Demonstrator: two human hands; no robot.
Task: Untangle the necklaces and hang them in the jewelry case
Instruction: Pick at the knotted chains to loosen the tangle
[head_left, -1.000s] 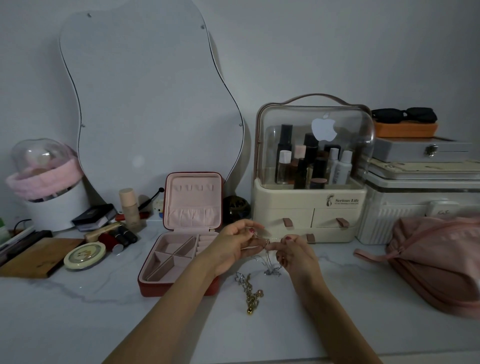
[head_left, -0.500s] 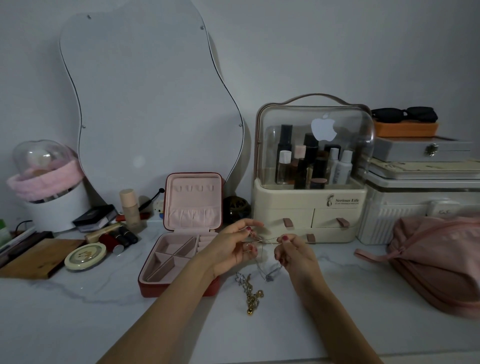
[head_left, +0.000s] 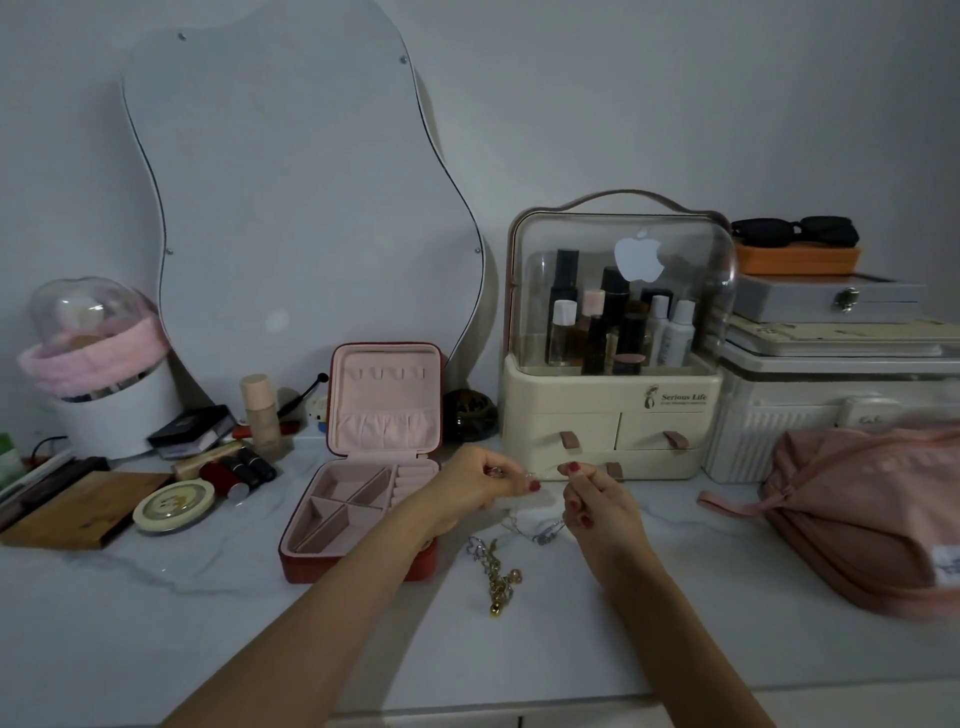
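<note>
Left hand (head_left: 480, 480) at frame centre, fingers pinched on thin silver necklace (head_left: 540, 527); right hand (head_left: 592, 496) just beside it, pinching same chain, short stretch taut between them. Rest of chain droops to tangle on desk (head_left: 156, 623) below right hand. Second necklace (head_left: 496, 574) (gold beads, chunky links) lies on desk, lower centre, untouched. Jewelry case (head_left: 363, 499) open left of centre, lid upright, pink compartments bare. Cosmetics organizer (head_left: 613, 415) behind hands.

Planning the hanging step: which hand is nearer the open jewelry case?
Left. The left hand sits just right of the jewelry case, beside its tray; the right hand is farther right.
</note>
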